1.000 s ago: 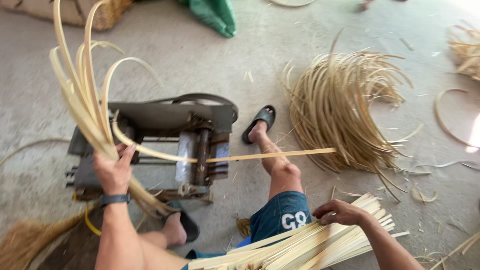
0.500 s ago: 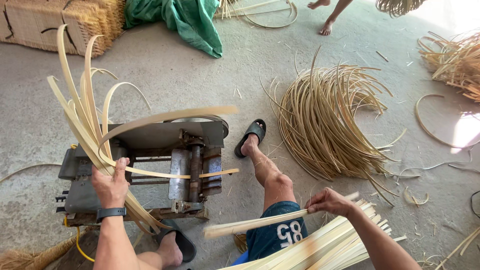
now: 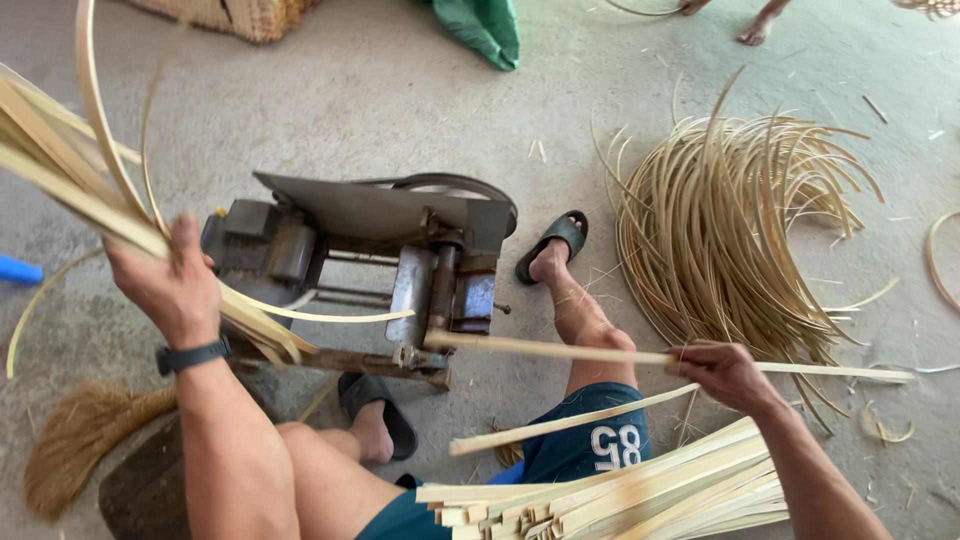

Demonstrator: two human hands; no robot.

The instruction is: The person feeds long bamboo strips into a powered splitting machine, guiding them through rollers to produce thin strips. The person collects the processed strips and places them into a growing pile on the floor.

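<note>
Seated on bare grey concrete floor [image 3: 330, 100], behind a rusty metal roller machine [image 3: 400, 270]. Left hand [image 3: 165, 285] clenched round a bundle of curved split strips [image 3: 70, 190], raised over the machine's left end. Right hand [image 3: 725, 372] gripping a flat pale bamboo strip [image 3: 545, 348] entering the rollers. Stacked straight slats [image 3: 640, 495] across the lap; curled strip pile [image 3: 730, 230] to the right.

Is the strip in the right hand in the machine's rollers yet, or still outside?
In: the strip, held by the right hand, has its far end at the rollers of the machine.
</note>
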